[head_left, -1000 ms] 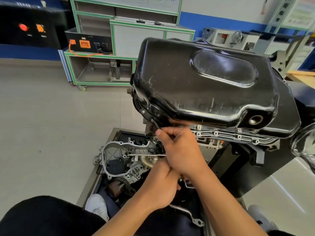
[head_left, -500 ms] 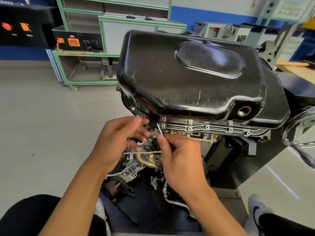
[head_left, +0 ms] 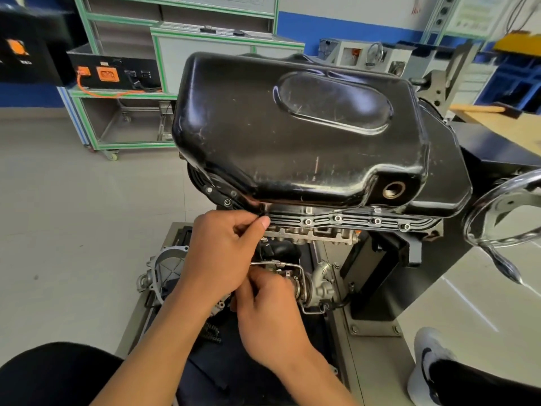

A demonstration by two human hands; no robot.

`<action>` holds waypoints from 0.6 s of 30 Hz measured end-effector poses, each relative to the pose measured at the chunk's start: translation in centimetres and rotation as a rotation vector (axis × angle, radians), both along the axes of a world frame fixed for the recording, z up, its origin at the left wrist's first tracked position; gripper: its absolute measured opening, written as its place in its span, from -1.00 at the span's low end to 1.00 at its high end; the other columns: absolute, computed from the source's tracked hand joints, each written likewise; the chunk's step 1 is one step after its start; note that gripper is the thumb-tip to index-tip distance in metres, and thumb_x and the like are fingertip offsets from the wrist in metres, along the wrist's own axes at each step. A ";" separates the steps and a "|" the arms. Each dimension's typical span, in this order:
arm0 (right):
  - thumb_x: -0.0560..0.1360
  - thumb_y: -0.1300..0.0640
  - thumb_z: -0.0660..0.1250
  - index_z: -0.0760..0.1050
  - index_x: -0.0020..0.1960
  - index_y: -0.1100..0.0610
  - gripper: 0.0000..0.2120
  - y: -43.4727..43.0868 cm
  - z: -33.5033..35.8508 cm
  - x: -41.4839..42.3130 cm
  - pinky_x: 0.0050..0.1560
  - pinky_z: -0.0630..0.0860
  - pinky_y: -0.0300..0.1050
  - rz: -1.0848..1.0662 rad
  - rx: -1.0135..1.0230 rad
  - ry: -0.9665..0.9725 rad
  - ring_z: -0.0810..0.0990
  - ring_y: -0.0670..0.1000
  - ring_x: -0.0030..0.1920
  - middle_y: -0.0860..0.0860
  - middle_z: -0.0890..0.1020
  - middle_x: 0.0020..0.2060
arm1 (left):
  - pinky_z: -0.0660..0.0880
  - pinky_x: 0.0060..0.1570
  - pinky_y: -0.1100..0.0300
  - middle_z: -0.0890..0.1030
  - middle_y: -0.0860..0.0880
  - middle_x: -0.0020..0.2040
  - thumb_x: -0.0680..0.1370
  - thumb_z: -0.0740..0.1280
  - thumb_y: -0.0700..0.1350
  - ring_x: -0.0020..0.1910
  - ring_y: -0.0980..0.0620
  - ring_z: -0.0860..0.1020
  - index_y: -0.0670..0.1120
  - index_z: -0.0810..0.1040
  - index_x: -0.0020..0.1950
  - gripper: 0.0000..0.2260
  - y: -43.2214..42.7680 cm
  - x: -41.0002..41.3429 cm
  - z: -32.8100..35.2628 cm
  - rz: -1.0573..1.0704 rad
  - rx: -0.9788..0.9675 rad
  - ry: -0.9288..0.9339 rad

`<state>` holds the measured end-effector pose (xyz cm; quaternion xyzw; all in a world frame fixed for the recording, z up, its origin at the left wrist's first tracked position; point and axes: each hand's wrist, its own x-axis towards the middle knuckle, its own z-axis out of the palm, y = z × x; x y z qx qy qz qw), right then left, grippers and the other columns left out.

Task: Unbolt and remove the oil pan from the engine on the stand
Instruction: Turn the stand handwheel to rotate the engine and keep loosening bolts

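Note:
The glossy black oil pan (head_left: pixel 292 136) sits on top of the upturned engine on the stand (head_left: pixel 377 259). Along its near flange (head_left: pixel 351 222) runs a row of small bolts (head_left: pixel 337 218), and an open drain hole (head_left: pixel 393 189) shows at the right. My left hand (head_left: pixel 222 253) reaches up to the flange's left corner, where thumb and forefinger pinch a small dark bolt (head_left: pixel 265 214). My right hand (head_left: pixel 272 315) is lower, under the left wrist, with its fingers curled. What those fingers hold is hidden.
Under the engine, the stand's base tray holds loose parts: a turbo unit (head_left: pixel 316 285) and an aluminium cover (head_left: pixel 167 271). A chrome handwheel (head_left: pixel 497 218) juts out at the right. A green-framed cart (head_left: pixel 123 121) stands behind on the tiled floor. My shoe (head_left: pixel 430 364) is at lower right.
My right hand dropped from the flange corner to below the engine. My left hand moved up and right and now pinches at that corner.

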<state>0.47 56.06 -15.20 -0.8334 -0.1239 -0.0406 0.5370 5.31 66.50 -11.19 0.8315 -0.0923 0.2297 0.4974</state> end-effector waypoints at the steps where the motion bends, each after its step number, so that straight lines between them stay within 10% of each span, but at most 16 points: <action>1: 0.65 0.15 0.19 0.48 -0.26 0.21 -0.67 0.2 -0.1 -0.1 -0.40 0.35 0.06 0.010 0.014 0.004 0.40 0.03 -0.47 0.10 0.55 -0.42 | 0.53 -0.27 0.02 0.65 -0.01 -0.39 0.56 0.41 -0.05 -0.37 0.00 0.62 -0.07 0.70 -0.24 -0.79 0.1 0.0 0.1 0.005 0.009 0.003; 12: 0.60 0.22 0.12 0.35 -0.28 0.01 -0.71 2.9 -1.7 0.4 -0.39 0.28 -0.15 0.056 0.219 0.050 0.38 -0.09 -0.45 -0.10 0.45 -0.46 | 0.51 -0.33 0.00 0.58 -0.06 -0.48 0.57 0.39 -0.01 -0.45 -0.06 0.54 -0.14 0.67 -0.27 -0.72 0.5 0.1 0.5 -0.001 0.168 -0.007; 18: 0.71 0.20 0.12 0.47 -0.12 0.29 -0.71 2.8 -2.6 -0.4 -0.36 0.38 -0.18 0.103 0.649 0.295 0.43 0.00 -0.36 0.06 0.51 -0.36 | 0.55 -0.29 0.00 0.62 -0.05 -0.44 0.56 0.39 0.00 -0.40 -0.04 0.60 -0.16 0.66 -0.30 -0.69 -0.2 -0.1 0.1 0.069 0.107 0.029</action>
